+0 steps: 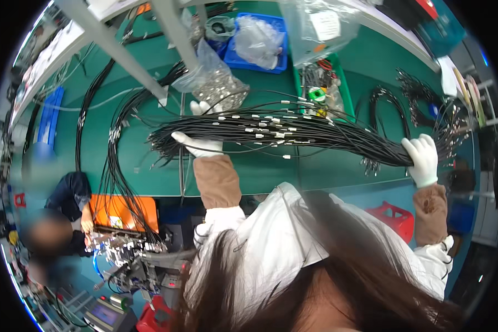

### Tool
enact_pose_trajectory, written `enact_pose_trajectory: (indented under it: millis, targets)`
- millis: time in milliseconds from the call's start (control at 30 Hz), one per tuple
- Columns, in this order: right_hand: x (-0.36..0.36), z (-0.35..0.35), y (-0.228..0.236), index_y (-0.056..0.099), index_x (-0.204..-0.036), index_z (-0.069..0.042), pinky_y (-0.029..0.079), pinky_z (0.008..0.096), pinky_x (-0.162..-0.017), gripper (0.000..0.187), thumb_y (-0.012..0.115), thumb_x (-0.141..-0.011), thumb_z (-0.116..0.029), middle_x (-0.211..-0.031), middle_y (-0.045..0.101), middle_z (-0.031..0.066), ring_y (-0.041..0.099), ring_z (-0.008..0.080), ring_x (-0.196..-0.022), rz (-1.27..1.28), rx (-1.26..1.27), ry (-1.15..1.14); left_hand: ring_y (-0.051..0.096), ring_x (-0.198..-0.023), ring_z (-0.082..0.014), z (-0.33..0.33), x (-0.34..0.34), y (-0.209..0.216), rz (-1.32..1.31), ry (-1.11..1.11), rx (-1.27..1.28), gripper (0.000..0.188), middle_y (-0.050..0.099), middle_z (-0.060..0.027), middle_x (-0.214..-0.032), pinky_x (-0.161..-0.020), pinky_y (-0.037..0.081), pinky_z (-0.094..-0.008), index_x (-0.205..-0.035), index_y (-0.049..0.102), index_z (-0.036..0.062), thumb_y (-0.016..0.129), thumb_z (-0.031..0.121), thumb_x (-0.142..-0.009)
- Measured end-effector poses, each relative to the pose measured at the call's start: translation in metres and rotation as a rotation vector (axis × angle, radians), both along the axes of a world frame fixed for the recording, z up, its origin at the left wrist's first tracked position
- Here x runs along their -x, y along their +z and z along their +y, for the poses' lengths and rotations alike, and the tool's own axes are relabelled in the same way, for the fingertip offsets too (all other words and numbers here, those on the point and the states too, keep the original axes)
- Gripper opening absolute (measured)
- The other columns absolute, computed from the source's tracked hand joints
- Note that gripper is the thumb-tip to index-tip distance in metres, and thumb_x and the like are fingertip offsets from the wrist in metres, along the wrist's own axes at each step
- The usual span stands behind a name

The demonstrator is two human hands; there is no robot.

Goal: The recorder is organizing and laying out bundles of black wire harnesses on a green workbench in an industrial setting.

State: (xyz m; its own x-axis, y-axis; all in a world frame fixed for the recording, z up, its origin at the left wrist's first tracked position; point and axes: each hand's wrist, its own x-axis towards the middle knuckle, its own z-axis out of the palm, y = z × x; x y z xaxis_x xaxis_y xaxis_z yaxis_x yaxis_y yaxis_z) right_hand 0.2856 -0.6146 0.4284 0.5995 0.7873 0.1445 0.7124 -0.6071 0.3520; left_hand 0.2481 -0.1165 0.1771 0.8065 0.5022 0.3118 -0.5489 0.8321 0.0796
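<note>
A thick bundle of black cables (293, 131) with small white tags stretches across in front of me, above the green table. My left hand (198, 143), in a white glove, is wrapped around the bundle near its left end, thumb on the near side and fingertips on the far side. Loose cable ends fan out just beyond it. At the other end, my right hand (423, 159), also gloved, is closed around the bundle. Metallic connector ends (454, 133) spread out to the right of that hand. Brown sleeve covers show on both forearms.
On the green table (249, 174), a bag of small metal parts (221, 88), a blue tray (279, 61) and a green bin of tools (346, 97) stand beyond the bundle. More cables (113, 138) hang at left over an orange panel (124, 207), where another person works beside a machine. Grey posts rise at upper left.
</note>
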Motion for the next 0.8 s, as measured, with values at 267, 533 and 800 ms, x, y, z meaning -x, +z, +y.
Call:
enact_pose_trajectory:
  millis: [267, 533, 800]
  targets:
    - [0.013, -0.100, -0.008, 0.062, -0.102, -0.006, 0.046, 0.0436, -0.084, 0.052, 0.070, -0.051, 0.000, -0.089, 0.060, 0.0112, 0.056, 0.0362, -0.090, -0.069, -0.187, -0.115, 0.049, -0.127, -0.0375, -0.025, 0.015, 0.028, 0.019, -0.293, -0.057, 0.111, 0.051, -0.0184, -0.140, -0.110, 0.036, -0.0612, -0.144, 0.041, 0.0038, 0.066, 0.079, -0.067]
    - [0.058, -0.240, -0.077, 0.064, -0.091, -0.013, 0.045, 0.0424, -0.078, 0.036, 0.070, -0.057, -0.001, -0.082, 0.061, 0.0072, 0.058, 0.0336, -0.085, 0.129, -0.334, -0.341, 0.059, -0.113, -0.0299, -0.160, 0.032, 0.054, 0.234, -0.199, -0.028, 0.059, 0.064, -0.0146, -0.116, -0.102, 0.046, -0.0522, -0.123, 0.059, 0.0025, 0.056, 0.051, -0.090]
    - [0.153, -0.420, -0.131, 0.064, -0.081, -0.014, 0.046, 0.0395, -0.083, 0.030, 0.069, -0.053, -0.003, -0.082, 0.060, 0.0041, 0.056, 0.0301, -0.089, 0.177, -0.378, -0.623, 0.062, -0.100, -0.0282, -0.343, 0.022, 0.047, 0.203, -0.234, -0.448, 0.062, 0.067, -0.0105, -0.102, -0.096, 0.048, -0.0448, -0.104, 0.064, 0.0022, 0.047, 0.061, -0.094]
